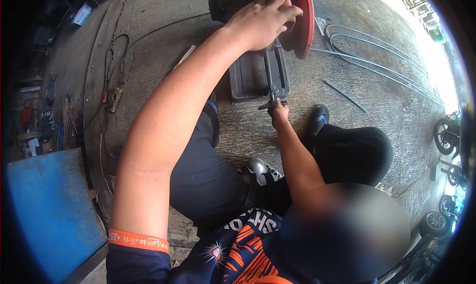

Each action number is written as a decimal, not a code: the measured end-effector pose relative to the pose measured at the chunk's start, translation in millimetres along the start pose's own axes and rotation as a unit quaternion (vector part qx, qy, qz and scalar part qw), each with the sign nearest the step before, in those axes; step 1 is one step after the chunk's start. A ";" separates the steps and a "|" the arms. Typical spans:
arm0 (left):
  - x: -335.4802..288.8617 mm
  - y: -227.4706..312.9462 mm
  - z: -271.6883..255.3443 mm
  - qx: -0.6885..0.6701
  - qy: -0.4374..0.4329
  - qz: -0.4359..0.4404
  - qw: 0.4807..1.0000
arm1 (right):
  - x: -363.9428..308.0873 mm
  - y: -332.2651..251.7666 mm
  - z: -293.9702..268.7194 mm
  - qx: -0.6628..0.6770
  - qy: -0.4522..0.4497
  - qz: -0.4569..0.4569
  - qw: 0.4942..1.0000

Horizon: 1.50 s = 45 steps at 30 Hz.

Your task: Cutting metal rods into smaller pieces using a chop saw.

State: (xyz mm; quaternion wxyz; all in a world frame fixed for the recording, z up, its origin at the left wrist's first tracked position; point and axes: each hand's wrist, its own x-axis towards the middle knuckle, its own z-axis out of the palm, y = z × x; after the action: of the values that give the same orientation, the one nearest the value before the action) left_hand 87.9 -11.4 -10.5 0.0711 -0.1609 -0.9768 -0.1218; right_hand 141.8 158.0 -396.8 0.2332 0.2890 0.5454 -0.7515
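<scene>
A chop saw with a red disc guard (303,24) and a dark grey base (245,78) stands on the floor before me. My left hand (263,16) reaches over the top of the saw, its fingers apart and bent over the part beside the red guard. What lies under the palm is hidden. At the base's near end, my right hand (279,113) is closed round the dark clamp handle (267,105). A metal clamp screw (268,71) runs from that handle along the base toward the guard.
Long thin rods or tubing (377,68) lie in loops at the right, with a short dark rod (344,95) nearer. A cable (163,26) trails left of the saw. A blue panel (49,209) is at lower left; motorcycles (446,135) stand far right.
</scene>
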 end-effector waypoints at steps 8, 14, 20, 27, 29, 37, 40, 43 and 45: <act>1.7 -0.5 -4.9 -0.018 0.026 0.013 0.999 | -8.2 2.6 9.2 -0.029 0.028 -0.029 0.999; 9.1 -4.8 -1.4 -0.037 0.000 0.001 0.999 | -12.3 7.2 19.3 -0.050 0.061 -0.039 0.996; 9.4 -3.6 3.2 0.011 0.019 0.001 1.000 | -106.8 39.2 43.8 -0.633 -0.281 -0.170 0.701; 5.4 -4.1 14.5 0.001 0.058 0.027 0.998 | -119.9 85.3 35.1 -0.485 -0.208 -0.165 0.833; 4.7 -1.9 11.9 0.012 0.041 0.010 0.999 | -83.8 72.5 15.4 -0.426 -0.045 -0.181 0.885; 3.3 0.9 9.4 0.003 0.026 -0.012 1.000 | -32.8 -14.5 8.2 0.034 0.090 0.033 0.995; 3.9 -2.3 11.3 -0.008 0.034 -0.002 0.999 | -51.8 -14.1 20.6 -0.001 0.105 -0.011 0.994; 4.0 -3.5 9.9 -0.021 0.020 -0.007 1.000 | -86.5 26.6 37.1 -0.394 0.098 -0.434 0.804; 2.9 -3.3 9.6 -0.012 0.016 -0.012 1.000 | -104.9 53.9 40.6 -0.484 -0.122 -0.317 0.807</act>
State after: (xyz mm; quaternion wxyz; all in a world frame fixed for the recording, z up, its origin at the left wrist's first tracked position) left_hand 83.2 -11.0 -19.9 0.0831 -0.1484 -0.9759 -0.1365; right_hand 246.3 107.1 -351.9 0.1567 -0.1443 0.8663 -0.4518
